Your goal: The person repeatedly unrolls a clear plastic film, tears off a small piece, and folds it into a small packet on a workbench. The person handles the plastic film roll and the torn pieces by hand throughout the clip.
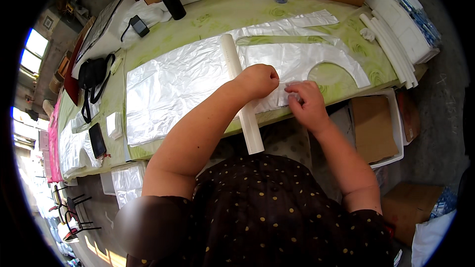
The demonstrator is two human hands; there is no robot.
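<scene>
1. At the far left of the tabletop (257, 5) a black bag (91, 76) and a dark phone (97, 140) are lying, well clear of your hands.
2. The plastic sheet (173, 89) is lying flat across the middle of the tabletop, with a white tube (232, 59) crossing it and overhanging the near edge.
3. Your left hand (258, 80) is resting on the sheet just beside the tube, its grip curled into a loose fist and pressing the film down.
4. Your right hand (307, 101) is working at the sheet's near edge, fingertips pressed together and pinching the film.
5. The film is looking thin, light, slippery and easy to crease or tear, so you are best taking it at an edge with a flat pinch.
6. Further right, more white tubes (391, 52) are lying along the tabletop's edge.
</scene>
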